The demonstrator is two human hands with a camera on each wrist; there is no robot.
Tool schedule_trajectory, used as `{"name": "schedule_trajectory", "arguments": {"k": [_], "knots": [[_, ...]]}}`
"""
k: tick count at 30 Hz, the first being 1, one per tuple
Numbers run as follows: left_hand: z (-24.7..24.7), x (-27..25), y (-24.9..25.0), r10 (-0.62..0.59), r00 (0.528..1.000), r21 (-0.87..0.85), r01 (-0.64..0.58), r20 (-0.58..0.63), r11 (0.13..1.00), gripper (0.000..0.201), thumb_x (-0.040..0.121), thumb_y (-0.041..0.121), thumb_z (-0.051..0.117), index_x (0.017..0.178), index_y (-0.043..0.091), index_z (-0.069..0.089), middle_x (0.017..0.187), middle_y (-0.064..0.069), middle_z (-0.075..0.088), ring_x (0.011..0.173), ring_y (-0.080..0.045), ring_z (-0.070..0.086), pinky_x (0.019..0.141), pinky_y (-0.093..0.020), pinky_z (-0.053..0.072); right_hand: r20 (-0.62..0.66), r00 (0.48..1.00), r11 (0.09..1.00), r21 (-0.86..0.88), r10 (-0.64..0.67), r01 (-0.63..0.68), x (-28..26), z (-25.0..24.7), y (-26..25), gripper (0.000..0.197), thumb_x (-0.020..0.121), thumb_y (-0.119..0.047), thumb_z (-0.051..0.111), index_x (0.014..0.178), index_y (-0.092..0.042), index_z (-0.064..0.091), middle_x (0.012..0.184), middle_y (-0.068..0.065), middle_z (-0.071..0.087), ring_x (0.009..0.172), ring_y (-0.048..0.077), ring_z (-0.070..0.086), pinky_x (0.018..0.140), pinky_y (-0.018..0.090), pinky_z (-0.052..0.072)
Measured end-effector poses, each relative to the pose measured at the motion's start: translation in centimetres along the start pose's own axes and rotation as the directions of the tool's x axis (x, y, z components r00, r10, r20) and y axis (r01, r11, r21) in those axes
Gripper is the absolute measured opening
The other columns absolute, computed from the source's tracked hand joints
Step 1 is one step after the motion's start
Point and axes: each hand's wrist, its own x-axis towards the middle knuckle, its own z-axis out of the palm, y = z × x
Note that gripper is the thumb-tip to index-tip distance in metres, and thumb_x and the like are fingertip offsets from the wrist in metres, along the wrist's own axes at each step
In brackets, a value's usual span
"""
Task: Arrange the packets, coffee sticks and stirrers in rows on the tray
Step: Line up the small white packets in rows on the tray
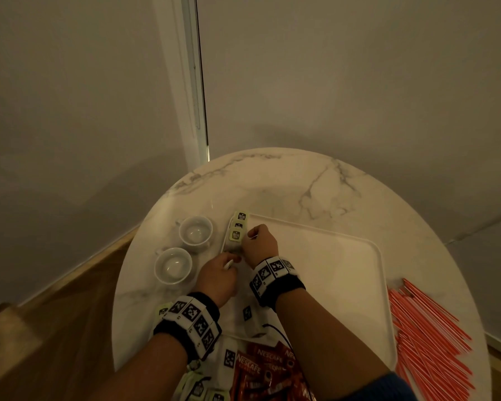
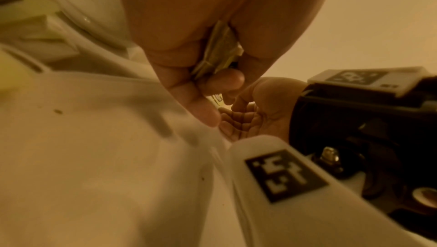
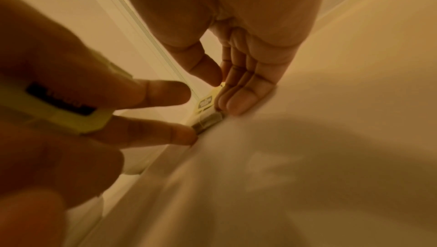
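A short row of green-and-white tea packets (image 1: pixel 235 230) lies overlapping along the far-left edge of the white tray (image 1: pixel 344 285), which sits on a round marble table (image 1: pixel 272 183). The right hand (image 1: pixel 260 245) rests on the tray just beside that row; in the right wrist view its fingers (image 3: pixel 241 99) are straight and pressed together against the nearest packet in the row (image 3: pixel 208 118), holding nothing. The left hand (image 1: pixel 218 277) is at the near end of the row and grips a packet (image 2: pixel 218 49) between thumb and curled fingers; one fingertip (image 3: pixel 182 133) touches the row's near end.

More tea packets (image 1: pixel 197 389) lie loose at the table's near edge, partly hidden under the left forearm, next to a heap of red coffee sticks (image 1: pixel 261 371). A pile of red-and-white stirrers (image 1: pixel 428 337) lies on the table right of the tray, off it. Two white cups (image 1: pixel 182 250) stand left of the tray, close to the left hand.

Legible writing: "NESCAFE" on the coffee sticks. The tea packets carry a dark label (text too blurred to read). Both wrists wear black bands with black-and-white square markers (image 1: pixel 193 316).
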Motion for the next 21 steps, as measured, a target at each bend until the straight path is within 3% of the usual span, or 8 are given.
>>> {"name": "schedule_trajectory", "arguments": {"k": [3, 8, 12, 14, 17, 21], "knots": [[0.0, 0.0, 0.1, -0.003, 1.000, -0.005, 0.003, 0.001, 1.000, 0.028, 0.091, 0.003, 0.046, 0.107, 0.020, 0.063, 0.085, 0.010, 0.056, 0.067, -0.016, 0.058, 0.065, -0.038, 0.056, 0.007, 1.000, 1.000, -0.016, -0.001, 0.001, -0.1, 0.0, -0.1, 0.006, 0.091, -0.014, 0.048, 0.096, -0.012, 0.050, 0.100, 0.011, 0.064, 0.080, 0.022, 0.054, 0.062, 0.027, 0.039], [-0.2, -0.1, 0.1, -0.006, 1.000, -0.006, 0.006, 0.018, 1.000, 0.028, 0.091, 0.004, 0.045, 0.103, 0.024, 0.061, 0.090, 0.011, 0.055, 0.074, -0.022, 0.061, 0.072, -0.044, 0.058, 0.010, 1.000, 1.000, -0.027, -0.011, 0.011, -0.3, -0.1, 0.0, 0.008, 0.091, -0.014, 0.048, 0.098, -0.011, 0.051, 0.092, 0.006, 0.059, 0.076, 0.021, 0.053, 0.056, 0.026, 0.037], [-0.3, -0.4, 0.1, -0.013, 1.000, -0.024, 0.013, 0.021, 1.000, 0.027, 0.092, 0.005, 0.045, 0.103, 0.024, 0.061, 0.091, 0.008, 0.057, 0.073, -0.022, 0.061, 0.066, -0.039, 0.056, 0.005, 1.000, 1.000, 0.002, 0.002, -0.002, -0.4, -0.2, 0.1, 0.007, 0.091, -0.017, 0.049, 0.097, -0.013, 0.049, 0.089, 0.005, 0.059, 0.075, 0.021, 0.054, 0.055, 0.027, 0.039], [-0.4, -0.8, 0.3, -0.013, 1.000, -0.053, 0.013, 0.008, 0.998, 0.023, 0.092, 0.009, 0.049, 0.105, 0.023, 0.063, 0.094, 0.004, 0.061, 0.072, -0.019, 0.060, 0.058, -0.032, 0.053, 0.017, 1.000, 0.998, 0.063, 0.022, -0.023, -0.6, -0.4, 0.3, 0.005, 0.090, -0.018, 0.050, 0.094, -0.017, 0.047, 0.087, 0.006, 0.062, 0.073, 0.023, 0.057, 0.059, 0.031, 0.047], [-0.7, -1.6, 0.8, 0.001, 1.000, -0.133, 0.002, 0.021, 0.991, 0.028, 0.089, 0.007, 0.054, 0.113, 0.020, 0.060, 0.087, -0.005, 0.065, 0.056, -0.016, 0.052, 0.049, -0.026, 0.043, 0.093, 0.996, 0.982, 0.186, 0.011, -0.028, -1.5, -1.3, 0.4, 0.009, 0.085, -0.012, 0.053, 0.089, -0.020, 0.050, 0.089, 0.011, 0.065, 0.072, 0.025, 0.062, 0.068, 0.040, 0.055], [-1.3, -3.3, 2.2, 0.001, 0.970, -0.466, 0.116, 0.243, 0.877, 0.054, 0.083, -0.014, 0.036, 0.125, 0.021, 0.042, 0.077, -0.017, 0.058, 0.046, -0.016, 0.040, 0.047, -0.028, 0.032, 0.326, 0.930, 0.857, 0.514, -0.170, -0.024, -5.3, -4.3, -0.6, 0.006, 0.081, -0.006, 0.055, 0.086, -0.009, 0.057, 0.084, 0.013, 0.061, 0.060, 0.021, 0.052, 0.049, 0.030, 0.045]]}}
